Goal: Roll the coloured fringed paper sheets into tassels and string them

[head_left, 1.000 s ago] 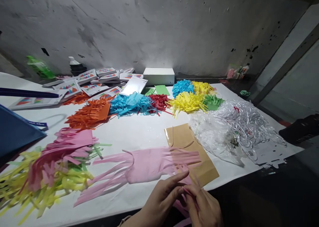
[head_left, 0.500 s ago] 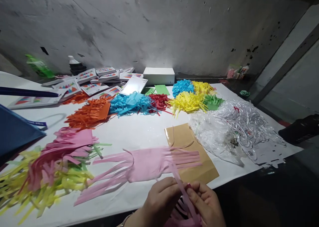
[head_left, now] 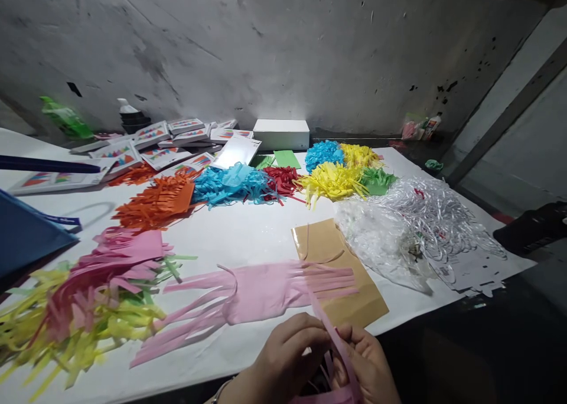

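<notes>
1. Standing behind, a white box (head_left: pixel 281 135) looks closed; what the clear bag (head_left: pixel 376 238) holds is unclear.
2. Print on flat boxes (head_left: pixel 150 133) is too small to read.
3. Your left hand (head_left: pixel 287 354) and right hand (head_left: pixel 370 365) curl inward, the pink strip (head_left: pixel 342 357) between them at the table's (head_left: pixel 257 233) near edge; whether fingers clamp it, you cannot tell.

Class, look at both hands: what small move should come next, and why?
Probably use the left hand to ease the pink strip aside: it crosses in front of the right hand, partly hiding it, and the left hand is close by.
</notes>
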`<action>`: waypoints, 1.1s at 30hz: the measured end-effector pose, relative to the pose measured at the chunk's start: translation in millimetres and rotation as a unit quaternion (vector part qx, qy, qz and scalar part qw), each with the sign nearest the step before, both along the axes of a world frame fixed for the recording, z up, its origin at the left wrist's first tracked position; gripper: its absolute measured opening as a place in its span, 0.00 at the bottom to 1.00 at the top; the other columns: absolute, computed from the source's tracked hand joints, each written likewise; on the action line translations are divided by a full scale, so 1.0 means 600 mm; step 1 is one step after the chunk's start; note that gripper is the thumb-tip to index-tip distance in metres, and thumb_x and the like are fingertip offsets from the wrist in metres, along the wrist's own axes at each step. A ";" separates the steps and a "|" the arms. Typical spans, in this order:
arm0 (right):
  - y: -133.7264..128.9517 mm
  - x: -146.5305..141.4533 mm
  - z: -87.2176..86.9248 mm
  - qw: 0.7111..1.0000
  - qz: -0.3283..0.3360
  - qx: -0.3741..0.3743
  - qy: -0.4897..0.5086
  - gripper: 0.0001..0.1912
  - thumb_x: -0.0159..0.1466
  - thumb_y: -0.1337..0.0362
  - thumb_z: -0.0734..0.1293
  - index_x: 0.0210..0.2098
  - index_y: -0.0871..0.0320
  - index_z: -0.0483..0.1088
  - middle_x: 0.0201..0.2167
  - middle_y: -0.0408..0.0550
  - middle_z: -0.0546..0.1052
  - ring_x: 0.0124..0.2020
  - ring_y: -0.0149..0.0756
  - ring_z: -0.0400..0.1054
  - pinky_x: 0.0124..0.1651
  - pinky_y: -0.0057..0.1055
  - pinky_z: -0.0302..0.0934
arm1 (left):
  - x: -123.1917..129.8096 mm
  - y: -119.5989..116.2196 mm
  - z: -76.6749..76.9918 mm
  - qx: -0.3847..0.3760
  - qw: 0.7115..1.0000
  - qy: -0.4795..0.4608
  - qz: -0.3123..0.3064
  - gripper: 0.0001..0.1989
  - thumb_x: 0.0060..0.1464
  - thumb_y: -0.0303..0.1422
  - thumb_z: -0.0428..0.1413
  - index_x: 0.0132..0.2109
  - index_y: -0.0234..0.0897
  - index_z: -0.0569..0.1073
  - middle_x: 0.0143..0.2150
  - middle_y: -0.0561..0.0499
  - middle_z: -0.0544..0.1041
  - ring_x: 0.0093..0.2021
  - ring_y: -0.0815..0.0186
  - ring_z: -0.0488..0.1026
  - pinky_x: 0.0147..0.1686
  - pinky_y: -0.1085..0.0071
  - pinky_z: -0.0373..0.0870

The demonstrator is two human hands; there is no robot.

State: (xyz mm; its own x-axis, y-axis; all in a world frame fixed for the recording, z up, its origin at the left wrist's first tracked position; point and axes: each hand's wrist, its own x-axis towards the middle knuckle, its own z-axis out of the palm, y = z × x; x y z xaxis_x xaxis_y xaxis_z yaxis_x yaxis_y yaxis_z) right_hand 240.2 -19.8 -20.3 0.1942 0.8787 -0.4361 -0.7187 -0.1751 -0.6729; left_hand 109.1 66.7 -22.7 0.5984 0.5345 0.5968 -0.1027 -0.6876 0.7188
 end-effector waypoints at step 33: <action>-0.017 0.026 -0.014 0.865 -0.031 0.078 -0.495 0.18 0.66 0.47 0.65 0.37 0.54 0.77 0.28 0.45 0.79 0.29 0.32 0.75 0.33 0.22 0.66 | 0.027 -0.005 -0.006 -0.677 0.719 -0.094 -0.128 0.20 0.41 0.43 0.72 0.27 0.32 0.73 0.15 0.58 0.68 0.12 0.78 0.58 0.10 0.84 0.55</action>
State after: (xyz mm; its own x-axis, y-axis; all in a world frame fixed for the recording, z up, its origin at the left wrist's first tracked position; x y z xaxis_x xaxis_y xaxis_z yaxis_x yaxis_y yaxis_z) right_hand 255.9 -30.0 -28.9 0.4532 0.8865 0.0937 0.2185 -0.0086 -0.9758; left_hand 125.5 63.8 -26.4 0.7567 0.5891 -0.2837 -0.2847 0.6875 0.6681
